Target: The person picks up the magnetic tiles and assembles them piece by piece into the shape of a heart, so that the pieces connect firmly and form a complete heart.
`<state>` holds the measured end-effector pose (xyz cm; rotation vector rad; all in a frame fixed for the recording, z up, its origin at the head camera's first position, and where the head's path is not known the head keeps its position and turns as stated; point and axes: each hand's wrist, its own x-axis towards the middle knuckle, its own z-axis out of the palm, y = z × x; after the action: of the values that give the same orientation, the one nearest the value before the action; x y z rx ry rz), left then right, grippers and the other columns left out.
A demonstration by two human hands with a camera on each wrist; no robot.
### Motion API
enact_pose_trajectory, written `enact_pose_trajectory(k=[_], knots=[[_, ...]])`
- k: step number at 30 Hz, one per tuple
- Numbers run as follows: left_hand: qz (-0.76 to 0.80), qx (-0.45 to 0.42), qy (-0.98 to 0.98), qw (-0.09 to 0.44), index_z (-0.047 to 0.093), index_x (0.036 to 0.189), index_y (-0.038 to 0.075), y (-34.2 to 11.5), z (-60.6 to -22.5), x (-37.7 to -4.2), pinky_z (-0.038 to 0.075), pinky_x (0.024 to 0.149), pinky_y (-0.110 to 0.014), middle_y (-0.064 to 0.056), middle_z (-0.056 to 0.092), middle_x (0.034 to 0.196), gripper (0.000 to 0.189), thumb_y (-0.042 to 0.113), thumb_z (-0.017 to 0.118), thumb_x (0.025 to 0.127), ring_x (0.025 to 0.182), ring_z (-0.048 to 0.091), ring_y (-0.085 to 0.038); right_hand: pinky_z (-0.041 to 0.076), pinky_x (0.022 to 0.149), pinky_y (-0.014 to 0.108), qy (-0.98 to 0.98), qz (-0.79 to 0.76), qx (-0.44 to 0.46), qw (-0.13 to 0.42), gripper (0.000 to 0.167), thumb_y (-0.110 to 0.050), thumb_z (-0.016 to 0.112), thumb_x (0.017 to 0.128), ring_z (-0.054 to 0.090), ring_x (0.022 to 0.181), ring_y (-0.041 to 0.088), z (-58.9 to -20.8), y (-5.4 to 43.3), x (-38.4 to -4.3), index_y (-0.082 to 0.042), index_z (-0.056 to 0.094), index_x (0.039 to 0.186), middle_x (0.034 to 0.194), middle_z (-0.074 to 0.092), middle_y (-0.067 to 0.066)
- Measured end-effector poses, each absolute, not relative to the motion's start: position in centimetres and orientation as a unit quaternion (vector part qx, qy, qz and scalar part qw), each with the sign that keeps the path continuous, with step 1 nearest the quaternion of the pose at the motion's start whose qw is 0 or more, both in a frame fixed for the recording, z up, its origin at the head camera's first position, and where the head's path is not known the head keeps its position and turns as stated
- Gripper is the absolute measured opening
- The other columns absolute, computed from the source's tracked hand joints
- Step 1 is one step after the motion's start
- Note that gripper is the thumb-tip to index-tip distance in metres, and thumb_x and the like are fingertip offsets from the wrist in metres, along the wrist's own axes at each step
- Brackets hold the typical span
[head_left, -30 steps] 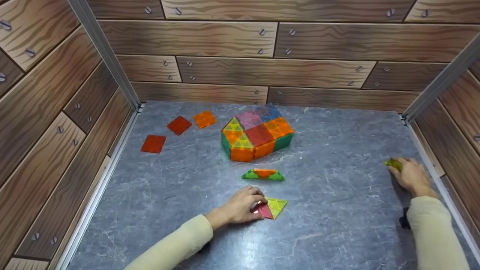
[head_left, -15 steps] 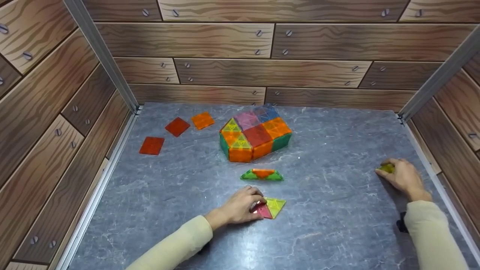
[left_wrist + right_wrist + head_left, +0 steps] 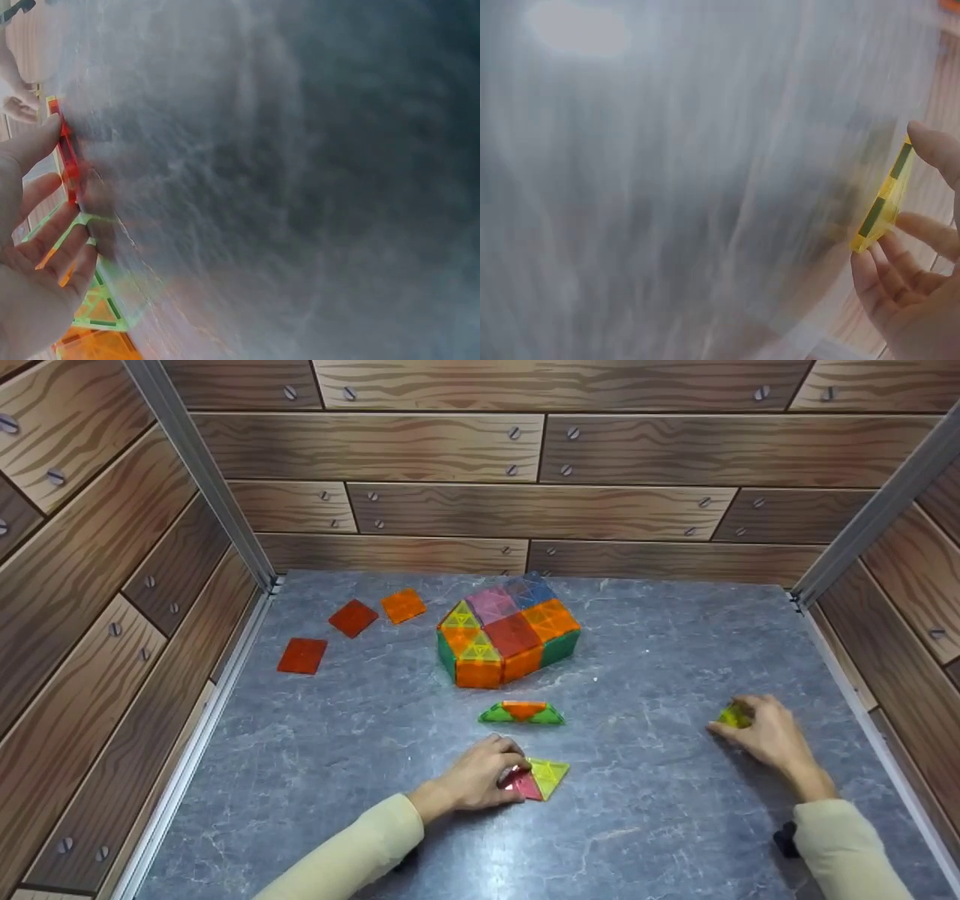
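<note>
In the head view my left hand (image 3: 484, 774) pinches a pinkish-red triangular magnetic tile (image 3: 527, 784) between thumb and fingers. A yellow triangular tile (image 3: 549, 777) adjoins its right edge. My right hand (image 3: 772, 739) grips another yellow magnetic tile (image 3: 733, 715) over the right part of the table; in the right wrist view this yellow tile (image 3: 885, 191) shows edge-on, held between thumb and fingertips. Just beyond the left hand lies a green and orange trapezoid of tiles (image 3: 522, 712). Behind it stands a multicoloured tile structure (image 3: 512, 634) with orange and green side walls.
Two red square tiles (image 3: 302, 655) and an orange square tile (image 3: 403, 606) lie at the back left of the grey marbled table (image 3: 637, 652). Wood-patterned walls (image 3: 405, 450) enclose the back and sides, with metal rails (image 3: 199, 472) at the corners.
My right hand has moved left and nearer across the table with the yellow tile. The left hand stays on the pinkish-red tile. The head view has shifted slightly.
</note>
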<state>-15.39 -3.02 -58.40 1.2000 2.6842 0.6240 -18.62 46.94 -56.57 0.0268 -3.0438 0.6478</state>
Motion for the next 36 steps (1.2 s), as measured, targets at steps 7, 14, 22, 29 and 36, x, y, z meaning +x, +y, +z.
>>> enact_pose_trajectory(k=[7,14,22,29,36], knots=[[0.207,0.395,0.892,0.068,0.073,0.13,0.017,-3.0,-58.5,-15.3,0.052,0.108,-0.035,-0.002,0.067,0.132,0.046,0.044,0.08,0.093,0.122,0.06,-0.02,0.054,0.088,0.064,-0.971,0.236,0.019,0.023,0.079,-0.045,0.086,0.087,0.065,0.104,0.049,-56.5,42.5,-16.8,0.011,0.061,0.136,0.121,0.062,0.035],[0.205,0.395,0.893,0.068,0.073,0.13,0.017,-3.1,-58.5,-15.2,0.052,0.107,-0.036,-0.002,0.067,0.132,0.046,0.044,0.079,0.093,0.122,0.059,-0.02,0.059,0.084,0.056,-0.964,0.256,0.07,0.025,0.074,-0.042,0.092,0.079,0.068,0.096,0.036,-57.1,37.0,-15.0,0.006,0.068,0.129,0.113,0.068,0.025],[0.204,0.396,0.892,0.076,0.073,0.132,0.018,-2.9,-58.3,-15.3,0.051,0.109,-0.037,-0.002,0.066,0.133,0.046,0.043,0.079,0.094,0.124,0.059,-0.021,0.058,0.079,0.044,-0.963,0.247,0.106,-0.004,0.075,-0.041,0.095,0.074,0.062,0.091,0.021,-57.1,30.6,-13.4,0.003,0.069,0.129,0.106,0.066,0.012],[0.2,0.406,0.89,0.064,0.073,0.13,0.017,-3.0,-58.4,-15.3,0.052,0.108,-0.035,-0.003,0.067,0.131,0.046,0.042,0.08,0.093,0.122,0.06,-0.021,0.051,0.072,0.028,-0.962,0.245,0.112,-0.049,0.074,-0.043,0.095,0.072,0.054,0.084,0.013,-57.1,26.5,-12.5,-0.003,0.071,0.13,0.101,0.061,0.004],[0.196,0.403,0.891,0.069,0.073,0.131,0.017,-3.0,-58.3,-15.4,0.051,0.109,-0.035,-0.003,0.067,0.131,0.046,0.043,0.079,0.093,0.123,0.06,-0.021,0.054,0.075,0.031,-0.961,0.243,0.124,-0.055,0.073,-0.043,0.096,0.071,0.055,0.086,0.011,-57.3,23.7,-11.6,-0.003,0.072,0.127,0.102,0.063,0.002]])
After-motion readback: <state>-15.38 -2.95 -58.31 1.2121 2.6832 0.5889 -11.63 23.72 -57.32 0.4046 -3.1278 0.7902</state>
